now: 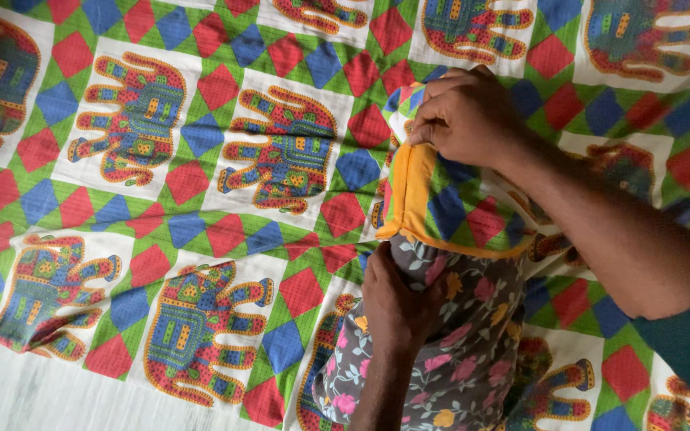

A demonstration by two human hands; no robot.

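A grey pillow with pink and yellow flowers [473,351] lies at the bottom centre, its upper end tucked inside a patchwork pillowcase with a yellow border [457,211]. My left hand [393,303] comes up from below and grips the floral pillow just under the yellow opening. From the right, my right hand [465,116] is closed on the far end of the pillowcase, pinching its cloth. The case's pattern matches the sheet beneath it.
A bedsheet [201,160] with elephant prints and red, blue and green diamonds covers nearly the whole view. A strip of pale whitish floor [41,391] shows at the bottom left, beyond the sheet's edge.
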